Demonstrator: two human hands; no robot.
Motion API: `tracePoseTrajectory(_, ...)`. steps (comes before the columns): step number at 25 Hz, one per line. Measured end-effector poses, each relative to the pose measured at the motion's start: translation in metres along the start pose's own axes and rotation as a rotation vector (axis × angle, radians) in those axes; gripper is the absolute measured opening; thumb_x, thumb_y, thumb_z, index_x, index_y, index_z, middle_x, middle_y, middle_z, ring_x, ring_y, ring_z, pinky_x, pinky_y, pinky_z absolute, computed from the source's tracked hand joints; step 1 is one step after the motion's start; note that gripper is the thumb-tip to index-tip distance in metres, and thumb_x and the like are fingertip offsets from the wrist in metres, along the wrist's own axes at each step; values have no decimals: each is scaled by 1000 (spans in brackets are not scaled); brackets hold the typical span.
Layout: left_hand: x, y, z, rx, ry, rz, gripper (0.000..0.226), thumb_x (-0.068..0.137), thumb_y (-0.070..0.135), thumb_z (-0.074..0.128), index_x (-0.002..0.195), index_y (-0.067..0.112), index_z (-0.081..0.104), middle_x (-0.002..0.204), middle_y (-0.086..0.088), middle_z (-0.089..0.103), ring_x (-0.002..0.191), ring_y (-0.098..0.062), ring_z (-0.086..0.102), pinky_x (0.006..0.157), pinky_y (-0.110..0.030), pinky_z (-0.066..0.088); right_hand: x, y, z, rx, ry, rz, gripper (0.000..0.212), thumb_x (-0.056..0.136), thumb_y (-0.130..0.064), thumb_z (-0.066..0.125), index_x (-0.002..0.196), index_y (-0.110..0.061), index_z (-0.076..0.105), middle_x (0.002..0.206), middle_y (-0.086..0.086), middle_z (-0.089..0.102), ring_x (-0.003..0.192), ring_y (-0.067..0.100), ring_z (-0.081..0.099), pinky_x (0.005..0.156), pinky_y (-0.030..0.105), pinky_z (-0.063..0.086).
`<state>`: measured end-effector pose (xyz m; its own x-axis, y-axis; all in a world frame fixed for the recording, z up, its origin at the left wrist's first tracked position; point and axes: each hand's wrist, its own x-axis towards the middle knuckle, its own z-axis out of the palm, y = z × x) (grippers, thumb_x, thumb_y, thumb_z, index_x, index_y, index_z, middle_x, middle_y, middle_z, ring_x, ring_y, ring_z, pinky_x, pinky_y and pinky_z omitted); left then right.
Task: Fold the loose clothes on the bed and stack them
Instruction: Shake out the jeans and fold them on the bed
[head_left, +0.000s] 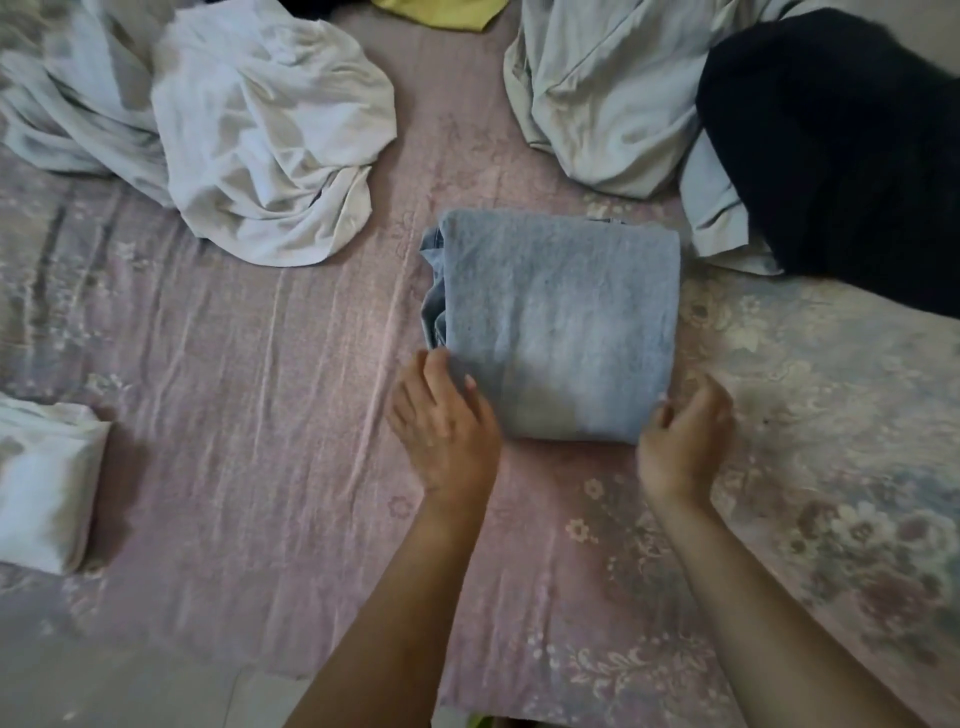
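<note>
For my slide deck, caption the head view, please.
Both hands, left hand and right hand, flank a folded blue garment on the bed.

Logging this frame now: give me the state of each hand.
Left hand: open, fingers resting on the folded blue towel.
Right hand: fingers loosely curled at the towel's near right corner; grip cannot be told.

Two folded garments (556, 327), five loose garments (270, 135).

folded towel (561, 332): matt nubby terry cloth | bedsheet (260, 415): thin creased floral cloth
</note>
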<state>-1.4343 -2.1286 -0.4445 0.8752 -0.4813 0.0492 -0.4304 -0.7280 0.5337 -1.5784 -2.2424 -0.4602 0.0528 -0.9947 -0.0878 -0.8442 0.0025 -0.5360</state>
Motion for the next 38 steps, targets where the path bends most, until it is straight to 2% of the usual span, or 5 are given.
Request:
tracePoseTrajectory(7, 100, 19, 66, 526, -402, 571, 64, 98, 56, 18, 150, 30, -8, 159, -5, -13, 144, -30, -17, 103, -56, -29, 95, -68, 50, -627, -437, -524, 64, 93, -61, 12, 145, -40, -19, 157, 0, -24, 143, 27, -24, 111, 57, -14)
tracePoseTrajectory(20, 228, 57, 70, 520, -992, 559, 114, 67, 71, 65, 151, 21, 6, 160, -3, -1, 147, -18, 2, 116, -48, 4, 182, -142, 55, -803, -921, -462, 133, 59, -61, 78, 151, -24, -11, 159, -3, -16, 146, 16, -8, 116, 52, -1)
tracePoseTrajectory(25, 219, 66, 59, 437, -1012, 524, 87, 59, 57, 80, 127, 23, 38, 131, -2, 51, 116, -26, 50, 89, -39, 35, 166, -155, 43, -854, -917, -498, 103, 55, -48, 86, 140, -28, 31, 148, 0, 37, 134, 25, 36, 108, 48, 23)
tracePoseTrajectory(32, 198, 85, 40, 789, -1569, 256, 70, 69, 51, 78, 124, 12, 60, 126, -4, 59, 113, -25, 55, 100, -37, 43, 128, -181, 35, -1131, -1294, -303, 103, 69, -27, 83, 150, -24, 19, 151, 2, 34, 133, 27, 39, 113, 48, 26)
tracePoseTrajectory(38, 123, 17, -33, 384, -1401, 182, 51, 70, 40, 80, 109, 10, 68, 113, -6, 67, 99, -21, 62, 82, -27, 48, 40, -191, 2, -1232, -1213, -607, 71, 73, -21, 75, 136, -31, 45, 142, 3, 45, 135, 22, 36, 110, 61, 11)
